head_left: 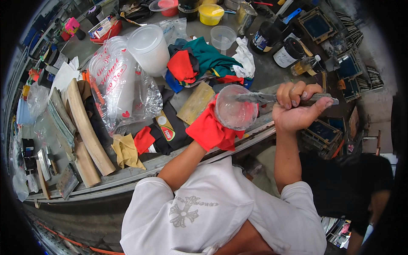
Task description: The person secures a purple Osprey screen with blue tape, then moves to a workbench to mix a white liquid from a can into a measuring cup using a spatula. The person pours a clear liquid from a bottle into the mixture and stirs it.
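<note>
A clear round plastic tub [236,108] stands in front of me over the table's near edge, its inside smeared with a whitish translucent paste. My left forearm [182,165] reaches to it, and the hand is hidden under a red cloth [209,129] that wraps the tub's left and lower sides. Through this cloth the left hand grips the tub. My right hand [297,104] is closed in a fist around a grey, smeared spatula [261,98]. The spatula's blade points left over the rim, its tip inside the tub.
Coloured rags [212,57], a wooden block [195,103], and bagged plastic tubs [121,80] cover the table. Long curved wooden pieces [87,127] lie left. Dark jars [289,53] and a bottle [305,66] stand back right. Framed screens [321,131] and a person in black [346,191] are right.
</note>
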Tool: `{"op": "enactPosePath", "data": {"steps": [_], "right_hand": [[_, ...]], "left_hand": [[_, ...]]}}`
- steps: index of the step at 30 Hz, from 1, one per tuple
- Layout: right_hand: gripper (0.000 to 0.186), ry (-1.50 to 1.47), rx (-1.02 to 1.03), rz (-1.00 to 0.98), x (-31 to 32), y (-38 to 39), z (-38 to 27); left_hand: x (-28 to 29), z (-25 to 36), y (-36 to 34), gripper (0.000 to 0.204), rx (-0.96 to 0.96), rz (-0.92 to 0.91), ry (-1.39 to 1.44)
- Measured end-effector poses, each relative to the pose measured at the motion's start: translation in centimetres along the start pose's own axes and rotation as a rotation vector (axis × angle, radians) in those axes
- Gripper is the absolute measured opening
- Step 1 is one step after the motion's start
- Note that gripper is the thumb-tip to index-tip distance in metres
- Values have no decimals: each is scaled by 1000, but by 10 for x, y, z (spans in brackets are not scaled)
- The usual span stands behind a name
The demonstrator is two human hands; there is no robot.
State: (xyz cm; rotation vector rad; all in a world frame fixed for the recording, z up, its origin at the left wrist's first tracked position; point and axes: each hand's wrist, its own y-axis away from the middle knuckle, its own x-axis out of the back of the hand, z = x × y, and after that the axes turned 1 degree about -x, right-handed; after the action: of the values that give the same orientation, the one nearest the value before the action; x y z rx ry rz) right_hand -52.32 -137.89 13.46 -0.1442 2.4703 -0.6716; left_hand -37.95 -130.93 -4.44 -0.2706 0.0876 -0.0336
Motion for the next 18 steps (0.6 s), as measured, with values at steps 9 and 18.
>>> {"op": "enactPosePath", "data": {"steps": [9,18], "right_hand": [[54,63,-201,213,5,7,-4],[57,-20,29,43,19,-1,2]], "left_hand": [[9,-62,1,69,5,-41,-373],[-10,-14,-16,60,127,-57,280]]}}
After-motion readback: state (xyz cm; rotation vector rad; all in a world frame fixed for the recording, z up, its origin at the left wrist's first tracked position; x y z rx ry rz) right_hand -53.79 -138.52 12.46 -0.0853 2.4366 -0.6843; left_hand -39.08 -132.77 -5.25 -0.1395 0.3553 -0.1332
